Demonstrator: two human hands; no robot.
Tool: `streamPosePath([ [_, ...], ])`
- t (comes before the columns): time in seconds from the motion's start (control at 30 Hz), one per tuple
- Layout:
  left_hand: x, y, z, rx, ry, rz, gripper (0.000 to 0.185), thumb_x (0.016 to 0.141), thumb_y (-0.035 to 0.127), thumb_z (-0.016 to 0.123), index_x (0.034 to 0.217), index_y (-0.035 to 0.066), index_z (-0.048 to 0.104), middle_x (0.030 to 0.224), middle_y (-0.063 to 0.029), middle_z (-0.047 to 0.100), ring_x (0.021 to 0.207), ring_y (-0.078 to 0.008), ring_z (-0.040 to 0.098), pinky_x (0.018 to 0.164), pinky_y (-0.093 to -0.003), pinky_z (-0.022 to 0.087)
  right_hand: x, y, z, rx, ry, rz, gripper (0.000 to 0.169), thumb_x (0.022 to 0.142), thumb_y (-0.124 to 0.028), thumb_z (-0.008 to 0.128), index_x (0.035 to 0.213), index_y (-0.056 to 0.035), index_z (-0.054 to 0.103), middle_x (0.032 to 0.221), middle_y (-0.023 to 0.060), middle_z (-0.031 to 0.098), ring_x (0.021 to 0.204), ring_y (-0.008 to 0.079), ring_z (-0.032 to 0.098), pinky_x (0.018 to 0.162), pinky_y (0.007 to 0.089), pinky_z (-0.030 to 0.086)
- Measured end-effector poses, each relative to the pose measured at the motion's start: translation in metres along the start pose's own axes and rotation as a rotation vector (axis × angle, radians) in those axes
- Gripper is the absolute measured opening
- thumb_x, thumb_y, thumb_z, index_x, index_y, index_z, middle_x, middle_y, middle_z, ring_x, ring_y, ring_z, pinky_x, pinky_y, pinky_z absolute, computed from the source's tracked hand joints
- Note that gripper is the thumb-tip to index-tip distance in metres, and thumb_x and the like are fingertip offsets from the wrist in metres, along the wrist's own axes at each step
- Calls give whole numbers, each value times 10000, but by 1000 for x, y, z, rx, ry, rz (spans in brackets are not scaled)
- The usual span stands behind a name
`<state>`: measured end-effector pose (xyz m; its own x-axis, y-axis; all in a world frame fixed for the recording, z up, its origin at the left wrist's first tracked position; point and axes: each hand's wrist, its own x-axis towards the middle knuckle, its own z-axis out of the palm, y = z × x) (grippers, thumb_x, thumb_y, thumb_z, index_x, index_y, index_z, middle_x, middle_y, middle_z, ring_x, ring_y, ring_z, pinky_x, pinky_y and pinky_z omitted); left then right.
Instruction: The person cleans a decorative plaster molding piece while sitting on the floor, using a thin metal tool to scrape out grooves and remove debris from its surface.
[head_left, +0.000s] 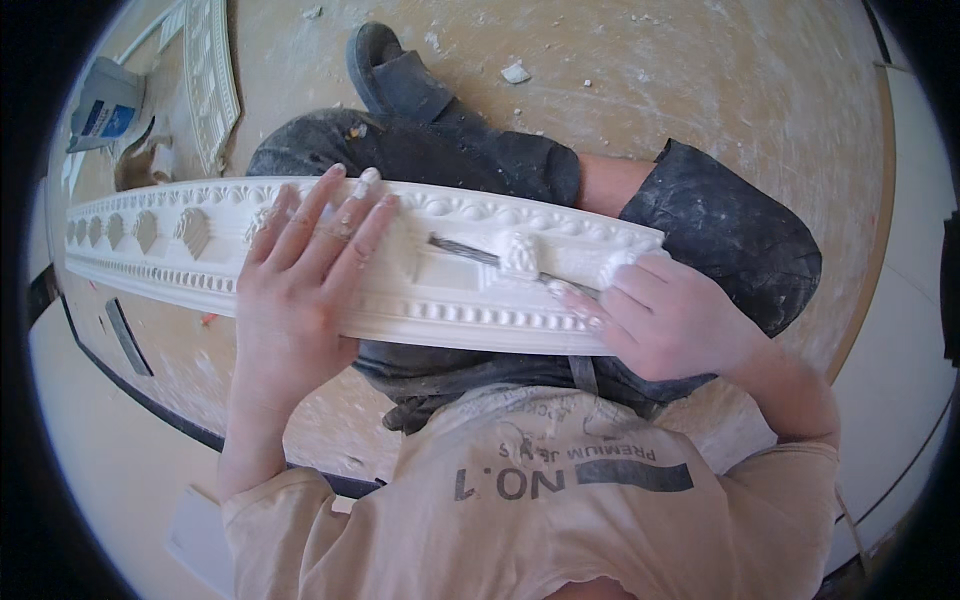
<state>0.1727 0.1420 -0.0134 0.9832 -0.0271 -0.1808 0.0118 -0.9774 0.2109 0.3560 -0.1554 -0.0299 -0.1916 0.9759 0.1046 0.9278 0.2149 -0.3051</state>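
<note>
A long white ornate cornice moulding (375, 300) lies across my lap, with rows of egg-shaped and bead ornaments and carved blocks. My left hand (307, 277) rests on its face, fingers spread over the upper edge and thumb near the lower edge; white material coats the fingertips. My right hand (667, 315), at the moulding's right end, grips a thin dark tool (465, 251) with a twisted or rough tip. The tool passes by a carved ornament (519, 256), which covers its middle. Its tip is over the recessed panel to the left of that ornament.
More moulding (210, 82) lies on the dusty floor at the upper left, beside a grey bucket (112, 105) bearing writing. A flat dark strip (129, 337) lies at the left. White chips (515, 73) are scattered ahead of my sandalled foot (405, 79).
</note>
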Motion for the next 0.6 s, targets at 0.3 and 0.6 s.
streamPosePath([
  [0.3, -2, -6, 4, -37, 20, 1, 950, 558, -15, 765, 1489, 102, 616, 1520, -107, 623, 1494, -368, 496, 1258, -570, 359, 8, -7, -10, -59, -22, -1, 356, 817, -123, 705, 1116, 61, 767, 727, -9, 484, 706, 160, 502, 608, 316, 405],
  [0.6, -1, 1, 9, 61, 16, 3, 933, 591, -7, 760, 1501, 131, 604, 1514, -84, 627, 1489, -351, 503, 1245, -564, 376, -7, -8, 5, -68, -25, 29, 349, 854, -107, 705, 1151, 67, 761, 734, -4, 499, 711, 164, 507, 612, 303, 406],
])
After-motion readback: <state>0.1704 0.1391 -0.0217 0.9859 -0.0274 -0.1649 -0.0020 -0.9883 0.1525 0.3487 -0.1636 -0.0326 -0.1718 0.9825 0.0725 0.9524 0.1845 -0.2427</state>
